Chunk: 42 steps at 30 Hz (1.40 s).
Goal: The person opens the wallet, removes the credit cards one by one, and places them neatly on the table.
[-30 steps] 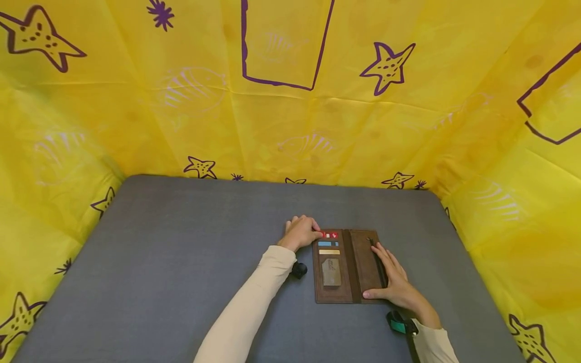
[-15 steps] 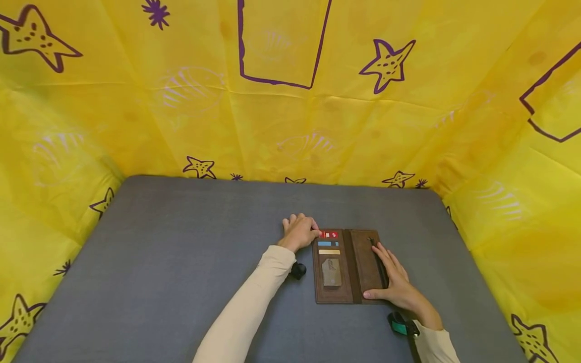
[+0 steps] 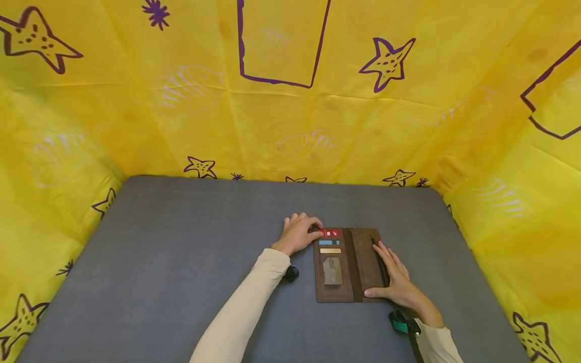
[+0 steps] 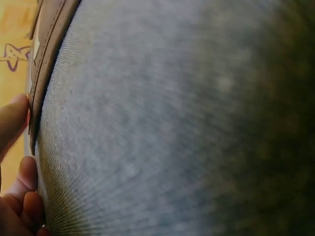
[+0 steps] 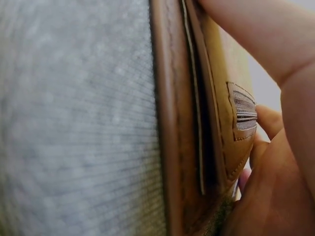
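Observation:
A brown long wallet (image 3: pixel 338 292) lies unfolded on the grey table. Its left half holds a red card (image 3: pixel 332 233) in the top slot, then a blue card (image 3: pixel 326 243), a tan card (image 3: pixel 330 250) and a clear window (image 3: pixel 333 271). At the top left corner my left hand (image 3: pixel 297 234) pinches the red card's left end between thumb and index finger; I cannot tell whether the wallet's corner is in the pinch too. My right hand (image 3: pixel 397 282) rests spread over the wallet's right half, beside its zip, thumb near the bottom edge. Right wrist view: an open pocket (image 5: pixel 204 128) along the wallet's side.
A grey cloth-covered table (image 3: pixel 181 252) extends around the wallet. Yellow fabric walls (image 3: pixel 290 111) with starfish and fish drawings enclose its back and sides. A black wrist camera (image 3: pixel 291 274) sits by the left sleeve, and a strapped one (image 3: pixel 401 325) by the right.
My left wrist has shifted slightly left and lower, and the index finger now arches more over the wallet's corner. The right hand and wallet stay nearly in place.

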Tool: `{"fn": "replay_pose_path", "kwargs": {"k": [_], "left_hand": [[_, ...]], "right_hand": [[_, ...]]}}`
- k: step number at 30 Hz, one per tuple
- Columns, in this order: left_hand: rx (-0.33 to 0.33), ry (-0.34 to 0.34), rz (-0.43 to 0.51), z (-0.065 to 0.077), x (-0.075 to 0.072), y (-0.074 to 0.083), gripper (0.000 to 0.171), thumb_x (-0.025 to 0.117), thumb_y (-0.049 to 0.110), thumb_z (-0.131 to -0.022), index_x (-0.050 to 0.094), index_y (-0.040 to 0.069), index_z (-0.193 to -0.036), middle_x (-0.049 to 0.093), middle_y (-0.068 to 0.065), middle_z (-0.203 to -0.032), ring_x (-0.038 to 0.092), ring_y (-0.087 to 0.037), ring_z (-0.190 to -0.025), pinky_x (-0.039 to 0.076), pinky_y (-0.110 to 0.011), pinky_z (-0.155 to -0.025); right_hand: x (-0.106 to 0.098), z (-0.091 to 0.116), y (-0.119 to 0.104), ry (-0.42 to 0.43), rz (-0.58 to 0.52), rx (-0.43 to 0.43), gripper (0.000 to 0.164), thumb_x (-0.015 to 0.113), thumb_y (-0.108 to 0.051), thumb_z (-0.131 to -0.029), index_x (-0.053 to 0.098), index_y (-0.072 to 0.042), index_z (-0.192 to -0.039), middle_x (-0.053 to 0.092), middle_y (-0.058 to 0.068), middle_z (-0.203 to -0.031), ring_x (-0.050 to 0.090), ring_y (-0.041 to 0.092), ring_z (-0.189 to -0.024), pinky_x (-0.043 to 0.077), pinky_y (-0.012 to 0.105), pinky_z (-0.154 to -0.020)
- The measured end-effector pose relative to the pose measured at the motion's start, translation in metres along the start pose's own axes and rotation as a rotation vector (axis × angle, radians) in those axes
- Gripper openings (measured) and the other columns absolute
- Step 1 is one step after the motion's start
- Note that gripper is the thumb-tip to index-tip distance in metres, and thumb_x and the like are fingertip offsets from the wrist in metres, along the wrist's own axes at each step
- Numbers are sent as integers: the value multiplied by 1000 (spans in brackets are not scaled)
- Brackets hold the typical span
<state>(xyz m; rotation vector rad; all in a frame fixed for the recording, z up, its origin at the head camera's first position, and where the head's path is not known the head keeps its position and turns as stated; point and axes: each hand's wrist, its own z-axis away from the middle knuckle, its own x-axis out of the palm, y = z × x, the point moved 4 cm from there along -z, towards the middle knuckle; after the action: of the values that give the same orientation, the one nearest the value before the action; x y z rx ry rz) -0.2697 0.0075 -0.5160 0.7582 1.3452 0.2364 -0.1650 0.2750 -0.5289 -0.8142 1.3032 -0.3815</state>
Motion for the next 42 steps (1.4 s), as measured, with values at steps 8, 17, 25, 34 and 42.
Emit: {"fn": "replay_pose_path", "kwargs": {"k": [8, 17, 25, 34, 42], "left_hand": [[-34, 37, 20, 0, 4, 0, 21, 69, 42, -90, 75, 32, -108, 56, 1, -96, 36, -19, -85, 20, -38, -77], [-97, 92, 34, 0, 6, 3, 16, 71, 38, -89, 75, 30, -101, 56, -1, -99, 36, -21, -87, 20, -41, -80], [-108, 109, 47, 1, 6, 5, 10, 70, 35, -91, 73, 28, -96, 55, -1, -96, 37, -22, -89, 21, -42, -81], [-120, 135, 0, -3, 5, 3, 14, 64, 35, -94, 73, 27, -103, 56, -2, -96, 38, -21, -86, 22, -41, -80], [-127, 70, -26, -4, 3, 5, 27, 71, 46, -88, 73, 30, -109, 56, -1, -101, 38, -21, -88, 22, -40, -80]], "right_hand": [[1, 0, 1, 5, -7, 4, 116, 91, -30, -65, 23, -13, -157, 8, 20, -165, 2, 55, -146, 4, 80, -98], [3, 0, 3, 8, -11, -1, 115, 91, -31, -66, 22, -13, -157, 9, 20, -165, 3, 56, -145, 4, 79, -99], [1, 1, 3, 18, -2, -11, 115, 90, -30, -66, 22, -12, -157, 9, 21, -165, 4, 57, -145, 4, 80, -98], [3, 0, 3, 15, -5, -11, 115, 90, -31, -66, 22, -12, -157, 9, 21, -165, 4, 57, -145, 4, 80, -98], [2, 0, 4, 15, -3, -11, 115, 91, -30, -65, 23, -12, -157, 11, 23, -164, 4, 56, -145, 5, 79, -97]]}}
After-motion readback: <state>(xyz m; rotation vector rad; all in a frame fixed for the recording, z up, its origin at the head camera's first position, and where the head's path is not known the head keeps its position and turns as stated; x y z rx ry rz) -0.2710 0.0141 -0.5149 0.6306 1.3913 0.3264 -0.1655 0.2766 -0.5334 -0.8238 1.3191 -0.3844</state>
